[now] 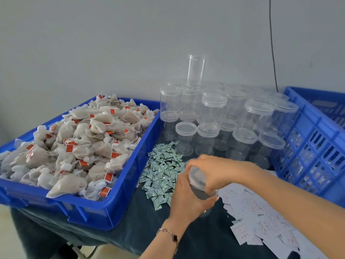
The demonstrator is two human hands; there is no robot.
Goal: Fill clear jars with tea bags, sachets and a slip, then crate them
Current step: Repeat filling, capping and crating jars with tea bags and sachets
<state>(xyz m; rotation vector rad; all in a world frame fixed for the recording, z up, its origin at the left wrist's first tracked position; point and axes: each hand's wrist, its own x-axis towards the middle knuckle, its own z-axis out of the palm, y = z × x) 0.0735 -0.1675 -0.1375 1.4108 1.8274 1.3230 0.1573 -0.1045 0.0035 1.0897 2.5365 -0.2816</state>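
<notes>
From the head view, the left hand [186, 195] is wrapping its fingers round the body of a clear jar [200, 189], which it is holding slightly tilted just above the dark-covered bench [130, 230]. The right hand [214, 171] is curling over the jar's lid [196, 173] from above, gripping its rim. The jar looks empty, so the step in hand is probably opening it, though closing cannot be ruled out.

To do this well, the left hand should be holding the body firm without squeezing the thin wall, while the right is turning the lid squarely so it is not binding.

Room is tight all round. The heap of green-and-white sachets [162, 174] is lying just beside the left hand, and the white slips [261, 225] are spreading under the right forearm, so a dragged wrist could be scattering either. Behind stands a stacked group of lidded jars [224, 124], near enough that a swinging elbow could be toppling them. The blue tray [127, 208] heaped with tea bags [84, 146] is overhanging the bench's left edge. The blue crate [317, 146] is standing at the right, beyond the forearm. The clearest space is the dark strip directly toward the person.
</notes>
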